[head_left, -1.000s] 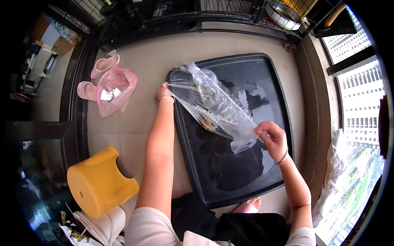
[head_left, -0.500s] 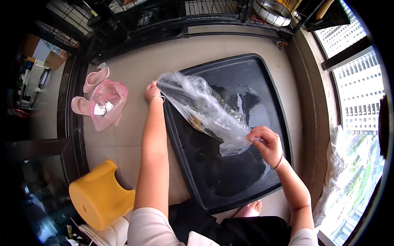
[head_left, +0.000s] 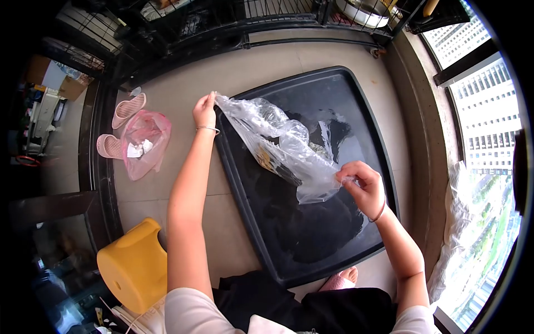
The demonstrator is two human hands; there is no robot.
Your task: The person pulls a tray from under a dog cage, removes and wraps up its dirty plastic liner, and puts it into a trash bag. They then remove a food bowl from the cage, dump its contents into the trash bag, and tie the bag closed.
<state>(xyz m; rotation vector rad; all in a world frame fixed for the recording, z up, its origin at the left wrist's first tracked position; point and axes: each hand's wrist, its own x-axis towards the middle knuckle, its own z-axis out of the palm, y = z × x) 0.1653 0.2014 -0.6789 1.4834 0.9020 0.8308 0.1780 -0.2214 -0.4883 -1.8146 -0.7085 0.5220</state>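
A clear plastic bag (head_left: 283, 147) is stretched slantwise above a large black tray (head_left: 317, 245) that is wet in places. My left hand (head_left: 204, 113), closed in a pinch, grips the bag's far left corner just past the tray's rim. At the near right end, my right hand (head_left: 362, 188) pinches the bag's other edge over the tray. Something with yellowish print or colour shows through the film near the middle; I cannot make out what it is.
Left of the tray sit a pink plastic bag (head_left: 158, 136) with white scraps inside and a pair of pale pink slippers (head_left: 129, 110). A yellow stool (head_left: 130, 267) stands near left. Black wire cages (head_left: 278, 11) line the back, and a window (head_left: 484, 106) is at right.
My left hand has moved slightly up and left, still pinching its corner, so the bag is spread differently. My right hand stays about where it was. The view has shifted a little.
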